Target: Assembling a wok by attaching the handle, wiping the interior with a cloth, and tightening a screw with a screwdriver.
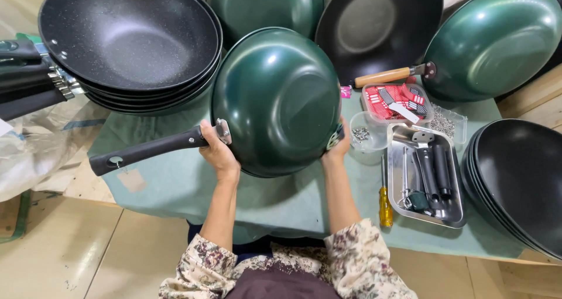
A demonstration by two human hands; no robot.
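A dark green wok (275, 100) is held up on edge in front of me, its underside facing the camera. Its black handle (149, 149) sticks out to the left, joined by a metal bracket. My left hand (219, 152) grips the rim right beside that bracket. My right hand (338, 147) clasps the opposite rim on the right side. Both floral sleeves show at the bottom.
A stack of black woks with handles (129, 41) lies at the back left. More green and black pans (497, 41) lean at the back. A metal tray of handles (426, 182), a yellow screwdriver (384, 202), small plastic boxes (398, 103) and stacked black pans (521, 182) sit right on the green cloth (175, 182).
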